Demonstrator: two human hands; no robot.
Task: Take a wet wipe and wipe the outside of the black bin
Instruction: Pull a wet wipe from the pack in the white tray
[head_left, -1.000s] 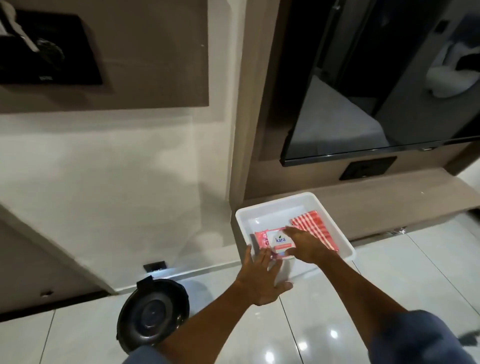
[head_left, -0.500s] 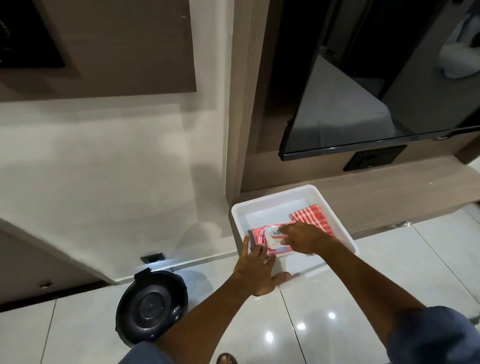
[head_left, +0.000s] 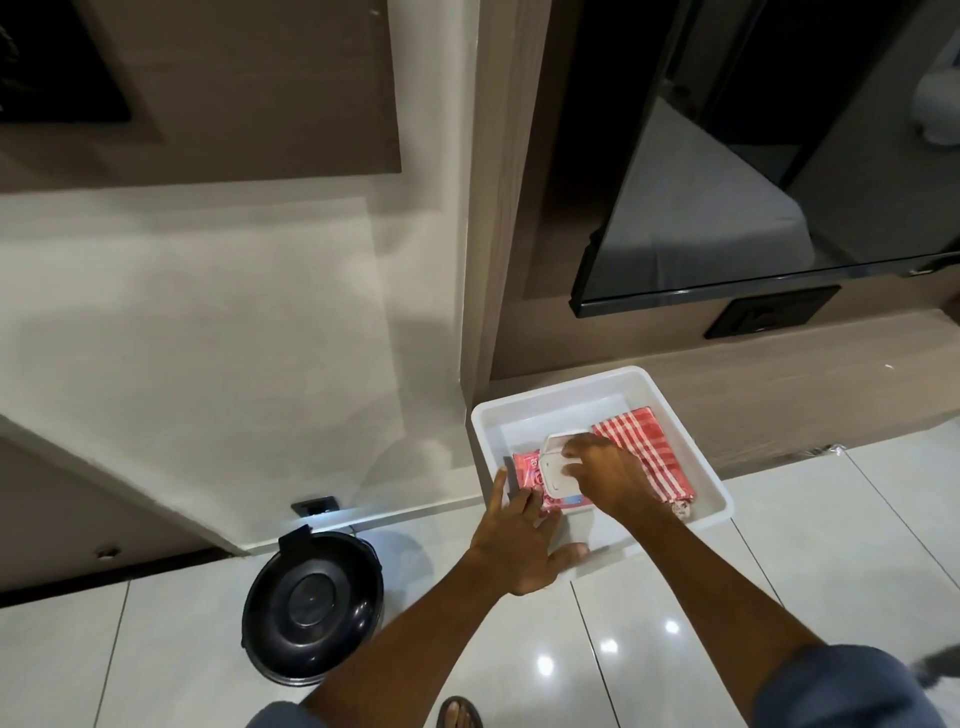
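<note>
A red pack of wet wipes (head_left: 530, 469) lies in a white tray (head_left: 670, 410) on the floor. Its white flip lid (head_left: 557, 451) stands lifted open. My right hand (head_left: 605, 473) reaches into the tray, with fingertips at the pack's opening under the lid. My left hand (head_left: 519, 540) presses down on the pack's near end, fingers spread across the tray's front rim. No wipe can be seen between my fingers. The black bin (head_left: 311, 605), round with a domed lid, stands on the floor to the left, apart from both hands.
A red and white checked cloth (head_left: 644, 452) lies folded in the tray's right half. Behind the tray runs a low wooden shelf (head_left: 779, 384) under a wall-mounted TV (head_left: 753, 208). A white wall stands behind the bin. Glossy floor tiles (head_left: 675, 597) surround the tray.
The pack's white lid has been flipped up by my right hand, which now rests at the opening. My left hand has stayed pressing on the pack.
</note>
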